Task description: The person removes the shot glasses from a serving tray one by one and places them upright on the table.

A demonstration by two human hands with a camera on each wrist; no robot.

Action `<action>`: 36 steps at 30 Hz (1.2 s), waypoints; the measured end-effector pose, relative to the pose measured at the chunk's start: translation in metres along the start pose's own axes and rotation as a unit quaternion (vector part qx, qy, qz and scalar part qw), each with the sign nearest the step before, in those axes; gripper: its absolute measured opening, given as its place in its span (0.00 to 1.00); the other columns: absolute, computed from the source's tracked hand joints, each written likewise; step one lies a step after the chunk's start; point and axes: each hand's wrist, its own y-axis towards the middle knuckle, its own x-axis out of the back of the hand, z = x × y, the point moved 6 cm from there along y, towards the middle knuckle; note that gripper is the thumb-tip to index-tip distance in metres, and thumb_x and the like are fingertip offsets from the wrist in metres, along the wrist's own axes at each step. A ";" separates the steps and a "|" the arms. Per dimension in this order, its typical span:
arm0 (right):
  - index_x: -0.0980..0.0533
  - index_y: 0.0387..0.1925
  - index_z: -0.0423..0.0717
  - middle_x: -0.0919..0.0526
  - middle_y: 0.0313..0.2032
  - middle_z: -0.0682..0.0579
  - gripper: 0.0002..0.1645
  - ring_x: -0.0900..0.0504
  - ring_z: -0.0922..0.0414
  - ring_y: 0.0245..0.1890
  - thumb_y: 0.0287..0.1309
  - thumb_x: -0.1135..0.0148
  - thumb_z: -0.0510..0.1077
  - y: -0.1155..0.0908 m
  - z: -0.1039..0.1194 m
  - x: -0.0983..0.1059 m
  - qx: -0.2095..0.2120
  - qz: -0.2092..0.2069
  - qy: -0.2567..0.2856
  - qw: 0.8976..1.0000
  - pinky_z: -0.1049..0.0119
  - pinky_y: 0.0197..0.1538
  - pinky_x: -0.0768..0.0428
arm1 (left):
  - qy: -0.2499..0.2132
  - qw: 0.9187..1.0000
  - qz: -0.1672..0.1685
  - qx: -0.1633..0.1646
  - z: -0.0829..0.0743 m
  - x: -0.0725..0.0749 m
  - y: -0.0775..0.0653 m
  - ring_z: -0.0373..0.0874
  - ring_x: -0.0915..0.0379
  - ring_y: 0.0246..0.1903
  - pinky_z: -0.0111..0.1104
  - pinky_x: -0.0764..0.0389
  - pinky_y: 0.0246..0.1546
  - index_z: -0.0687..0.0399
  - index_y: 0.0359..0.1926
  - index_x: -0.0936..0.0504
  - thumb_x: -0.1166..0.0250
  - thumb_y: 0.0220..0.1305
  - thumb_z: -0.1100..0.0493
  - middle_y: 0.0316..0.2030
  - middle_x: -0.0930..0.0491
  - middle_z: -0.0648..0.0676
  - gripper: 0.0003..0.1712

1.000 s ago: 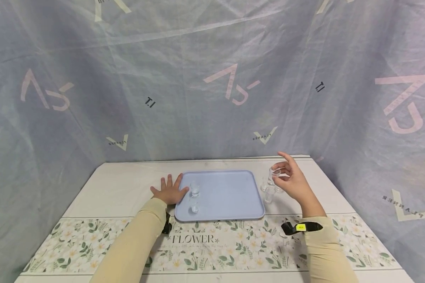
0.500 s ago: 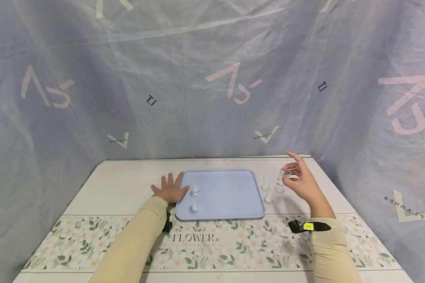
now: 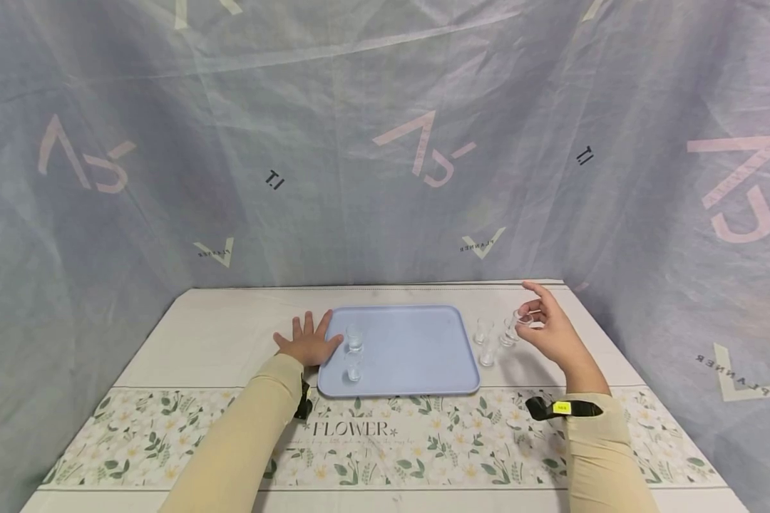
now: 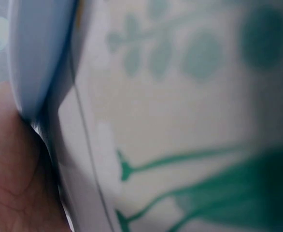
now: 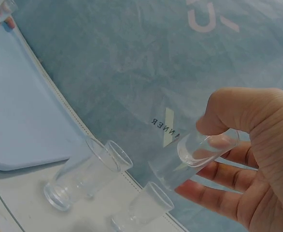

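At the tray's (image 3: 411, 356) left edge the left grip (image 3: 306, 348) rests with fingers spread wide and the thumb over the rim, holding nothing. That light pressure looks enough to steady the tray; leaning harder might tip it. Beyond the tray's right edge, the right grip (image 3: 547, 331) pinches a clear held glass (image 5: 194, 154) between thumb and fingers, narrowed to its width, the index finger raised clear. Handling it well calls, I judge, for gentle pressure, as smooth clear walls could slip, and for keeping the base away from its neighbours: it crowds the standing glasses, and whether it touches one cannot be told. It seems to lean, so levelling it before the base meets anything would be wise.

Counted from near to far: one floral band (image 3: 385, 467) lies in front of the tray. There is one tray, bearing two glasses toward its left edge: a near one (image 3: 353, 371) and a far one (image 3: 356, 340). Right of the tray, three glasses stand on the surface (image 3: 224, 335): a front glass (image 3: 486, 358), a back glass (image 3: 480, 333) and an outer glass (image 3: 506, 339). With the held one, that makes six. One curtain (image 3: 334, 178) hangs behind the tray.
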 end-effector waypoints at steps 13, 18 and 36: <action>0.46 0.74 0.31 0.25 0.43 0.32 0.46 0.23 0.51 0.41 0.58 0.37 0.24 -0.007 0.015 -0.001 -0.014 0.031 -0.019 0.999 0.71 0.39 0.23 | -0.006 1.000 -0.013 -0.009 0.000 0.000 0.003 0.66 0.86 0.76 0.76 0.80 0.60 0.34 0.82 0.67 0.62 0.72 0.27 0.79 0.76 0.62 0.46; 0.47 0.77 0.37 0.25 0.44 0.35 0.49 0.23 0.52 0.41 0.58 0.36 0.26 -0.003 -0.014 -0.004 -0.036 0.037 -0.022 0.998 0.70 0.38 0.23 | -0.005 1.000 -0.011 -0.007 -0.001 0.001 0.000 0.66 0.86 0.76 0.76 0.79 0.60 0.34 0.82 0.67 0.62 0.73 0.27 0.79 0.76 0.62 0.46; 0.47 0.76 0.40 0.25 0.42 0.37 0.51 0.23 0.49 0.42 0.55 0.33 0.28 -0.005 -0.034 -0.010 -0.073 0.060 -0.020 0.995 0.67 0.38 0.21 | 0.005 1.000 -0.016 -0.005 0.002 -0.003 0.004 0.66 0.84 0.76 0.77 0.77 0.60 0.34 0.82 0.67 0.62 0.72 0.26 0.79 0.75 0.63 0.47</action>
